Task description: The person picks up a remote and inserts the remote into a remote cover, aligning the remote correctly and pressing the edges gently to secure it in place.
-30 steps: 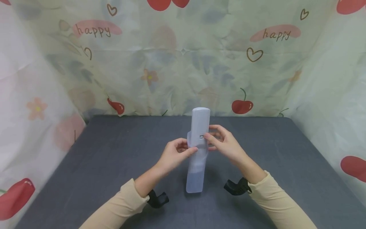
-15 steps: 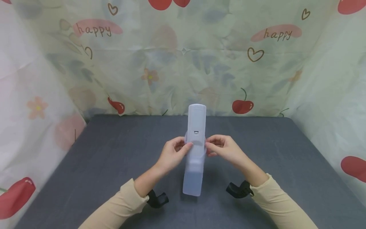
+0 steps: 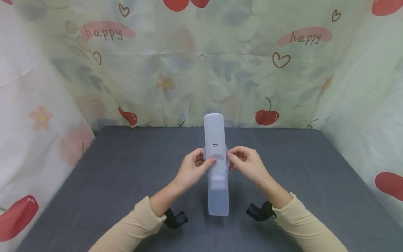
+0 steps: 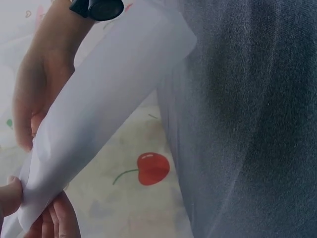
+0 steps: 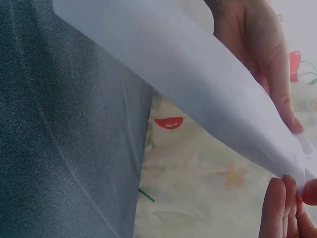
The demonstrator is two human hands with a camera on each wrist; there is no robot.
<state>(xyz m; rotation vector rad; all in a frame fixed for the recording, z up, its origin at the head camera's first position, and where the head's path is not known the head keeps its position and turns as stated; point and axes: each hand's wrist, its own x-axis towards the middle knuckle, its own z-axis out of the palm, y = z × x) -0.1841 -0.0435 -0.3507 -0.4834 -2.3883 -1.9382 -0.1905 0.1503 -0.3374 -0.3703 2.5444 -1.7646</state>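
Note:
A long, slim white plastic device (image 3: 215, 134) stands up-and-down between the hands in the head view. Its back carries a small dark port, a wider rounded part sticks out behind its middle, and its lower end looks bluish. My left hand (image 3: 192, 168) grips the left edge, thumb pressed on the back face and fingers curled behind. On the other side my right hand (image 3: 248, 164) pinches the right edge of the rounded part between thumb and fingers. The right wrist view has the white body (image 5: 188, 69) slanting across it, with fingertips at its far end.
A dark grey cloth-covered table (image 3: 126, 182) lies under both hands. Behind it hangs a printed curtain (image 3: 201, 70) with cherries and hearts, and similar sheets close off both sides. Black camera mounts (image 3: 261, 211) hang from the wrists.
The device's top has shifted left and its lower end has swung right since half a second ago. The right hand has slid down from beside the port to the lower right edge.

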